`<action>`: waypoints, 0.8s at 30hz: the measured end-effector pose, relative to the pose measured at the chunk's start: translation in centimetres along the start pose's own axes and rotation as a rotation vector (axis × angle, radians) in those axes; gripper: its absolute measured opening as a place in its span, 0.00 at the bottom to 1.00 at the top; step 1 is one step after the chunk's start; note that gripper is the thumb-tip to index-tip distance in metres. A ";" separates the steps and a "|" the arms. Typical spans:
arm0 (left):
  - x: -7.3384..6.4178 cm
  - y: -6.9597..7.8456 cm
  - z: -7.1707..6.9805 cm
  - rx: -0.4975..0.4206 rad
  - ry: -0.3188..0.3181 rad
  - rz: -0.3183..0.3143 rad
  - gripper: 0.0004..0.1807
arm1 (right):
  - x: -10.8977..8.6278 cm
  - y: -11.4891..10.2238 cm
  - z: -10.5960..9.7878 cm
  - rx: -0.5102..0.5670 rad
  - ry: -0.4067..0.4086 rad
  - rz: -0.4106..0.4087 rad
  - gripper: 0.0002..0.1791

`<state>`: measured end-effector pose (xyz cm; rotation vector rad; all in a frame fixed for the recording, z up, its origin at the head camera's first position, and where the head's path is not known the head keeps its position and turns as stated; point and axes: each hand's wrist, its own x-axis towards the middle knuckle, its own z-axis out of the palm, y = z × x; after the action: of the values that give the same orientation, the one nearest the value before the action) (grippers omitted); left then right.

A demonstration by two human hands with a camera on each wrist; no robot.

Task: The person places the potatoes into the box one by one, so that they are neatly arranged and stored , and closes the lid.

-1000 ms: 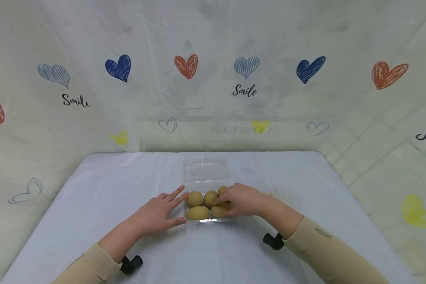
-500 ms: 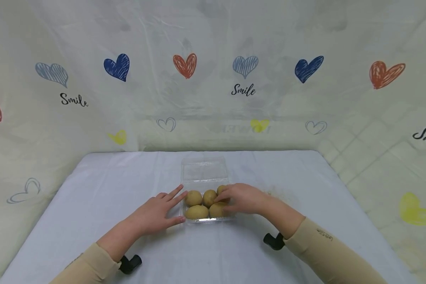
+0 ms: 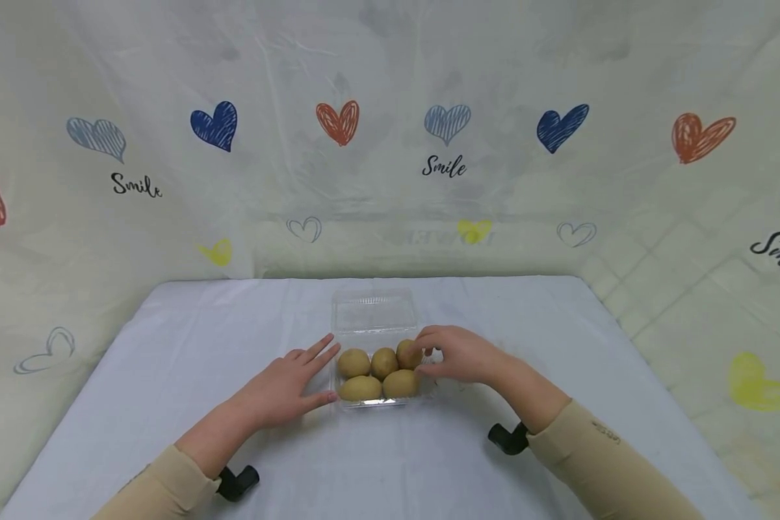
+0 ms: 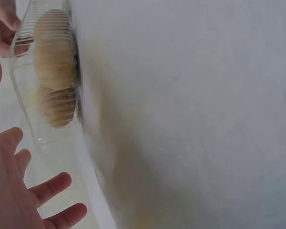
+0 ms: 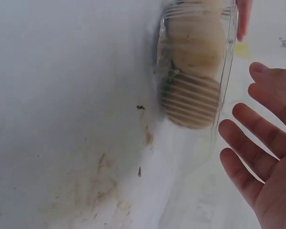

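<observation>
Several potatoes lie in a clear plastic clamshell box, in two rows in the head view. Its lid is folded back, away from the person. My left hand is at the box's left side, fingers spread, fingertips near or at the rim. My right hand hovers over the box's right edge, with fingertips by the far right potato. In the right wrist view that hand's fingers are apart and hold nothing. Whether they touch the potato is unclear.
A white cloth covers the table. Brown dirt specks lie on the cloth by the box's right side. Behind the table hangs a pale backdrop printed with hearts.
My right hand has drawn up and to the right from the potatoes, uncovering the two on the right. The left hand has barely moved.
</observation>
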<state>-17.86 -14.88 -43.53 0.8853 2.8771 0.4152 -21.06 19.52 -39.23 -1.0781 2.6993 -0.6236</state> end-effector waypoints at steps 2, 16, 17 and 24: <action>0.1 -0.1 0.0 0.003 0.018 -0.003 0.46 | -0.1 0.4 -0.1 0.023 0.018 0.030 0.16; 1.2 -1.5 0.1 -0.083 0.016 -0.138 0.46 | -0.4 3.5 0.4 0.179 0.096 0.300 0.31; 1.3 -1.6 0.1 -0.091 0.009 -0.148 0.46 | -0.4 3.7 0.4 0.187 0.094 0.311 0.32; 2.4 -2.5 0.2 -0.154 -0.054 -0.187 0.46 | 0.3 4.8 0.6 0.240 0.077 0.351 0.35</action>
<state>-21.19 -15.50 -44.48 0.5888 2.7999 0.5732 -24.04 22.23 -41.91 -0.5163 2.6922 -0.9047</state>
